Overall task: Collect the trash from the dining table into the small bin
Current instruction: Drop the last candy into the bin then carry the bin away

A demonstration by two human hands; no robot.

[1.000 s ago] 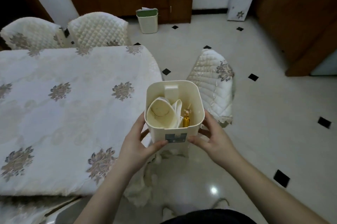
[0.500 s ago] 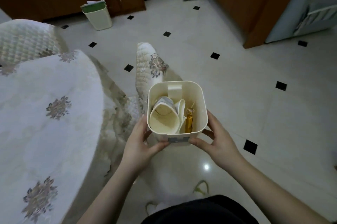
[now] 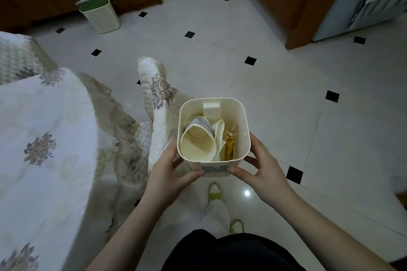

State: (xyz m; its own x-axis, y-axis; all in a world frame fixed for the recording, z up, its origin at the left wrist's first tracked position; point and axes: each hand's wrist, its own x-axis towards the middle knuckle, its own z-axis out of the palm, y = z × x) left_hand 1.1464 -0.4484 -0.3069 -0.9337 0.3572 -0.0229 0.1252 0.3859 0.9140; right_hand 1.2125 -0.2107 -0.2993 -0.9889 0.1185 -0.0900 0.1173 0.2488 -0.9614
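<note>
Now we hold the small bin (image 3: 241, 129) in mid-air above the tiled floor (image 3: 286, 98), off to the right of the table (image 3: 44, 134). Our left hand (image 3: 167, 173) has its grip clasped on the bin's left wall, thumb along the front; our right hand (image 3: 262, 169) grips the right wall likewise. Inside the bin lie a paper cup (image 3: 198, 140) on its side, a folded white paper (image 3: 220, 136) beside it, and an amber wrapper (image 3: 229, 145). Beyond the bin, a covered chair (image 3: 158, 94) stands beside the table, and a larger waste bin (image 3: 100, 13) sits farther off.
</note>
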